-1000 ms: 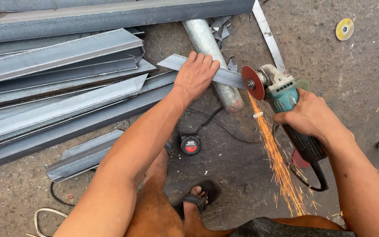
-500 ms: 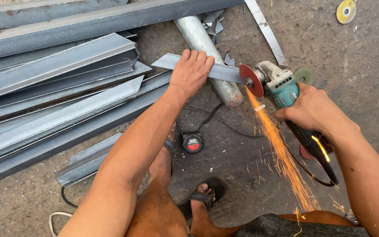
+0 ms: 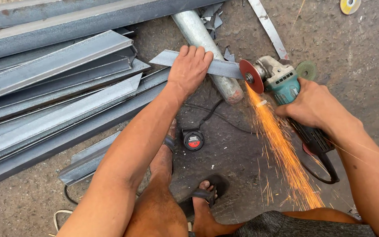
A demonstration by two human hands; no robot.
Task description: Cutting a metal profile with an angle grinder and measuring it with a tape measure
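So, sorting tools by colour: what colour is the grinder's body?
Teal-green angle grinder, clearest in the head view.

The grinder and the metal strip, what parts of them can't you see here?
All in the head view:
- Grinder: the right hand wraps its body, hiding the switch; the handle's end runs behind the forearm.
- Metal strip: the left hand covers its middle.
- Cut spot: the red disc and sparks hide it.
- Pipe: top edge cuts it off.
- Yellow disc: cut by the top edge.
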